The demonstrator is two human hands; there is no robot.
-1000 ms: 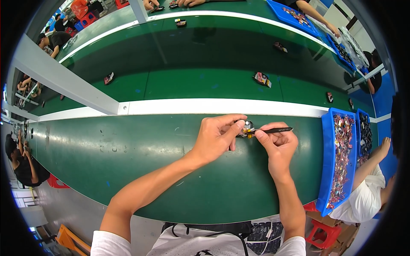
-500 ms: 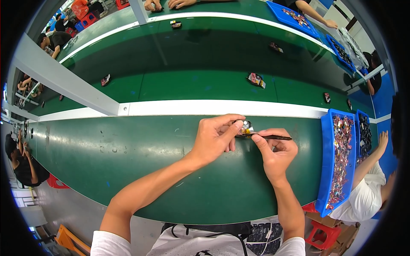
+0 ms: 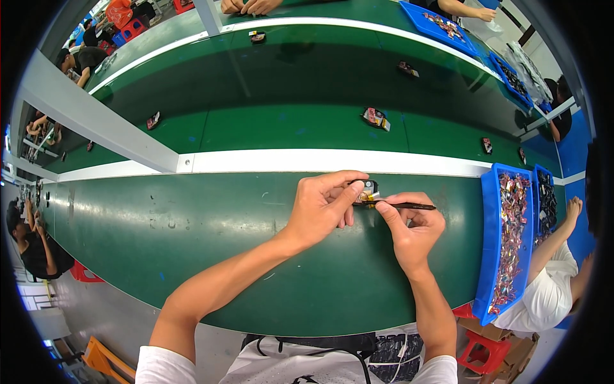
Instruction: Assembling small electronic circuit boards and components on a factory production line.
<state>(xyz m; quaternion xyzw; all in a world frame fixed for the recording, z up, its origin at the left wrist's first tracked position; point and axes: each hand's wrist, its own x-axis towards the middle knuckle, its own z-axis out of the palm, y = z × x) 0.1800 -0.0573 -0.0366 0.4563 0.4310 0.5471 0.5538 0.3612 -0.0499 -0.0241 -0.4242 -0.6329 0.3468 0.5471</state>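
Note:
My left hand (image 3: pixel 328 206) is closed, pinching a small device (image 3: pixel 367 190) between thumb and fingers. The device has a black rim, with silver and yellow parts showing inside. My right hand (image 3: pixel 414 224) grips a slim black hand tool (image 3: pixel 412 206), and its tip reaches the lower edge of the device. The tool looks like tweezers, but I cannot make out its kind for certain. Both hands are above the green table (image 3: pixel 256 269), near its far edge. My fingers hide part of the device.
A blue tray (image 3: pixel 487 256) of small shiny reddish parts stands at the right, with a second blue tray (image 3: pixel 545 205) of black parts behind it. Beyond the white rail (image 3: pixel 320 160), a green belt carries several small devices (image 3: pixel 376 119). A co-worker's arm (image 3: pixel 563 224) is at the right.
The devices on the belt have shifted a little to the left. My hands stay almost where they were, still on the device and the tool. Co-workers' hands at the far side have moved.

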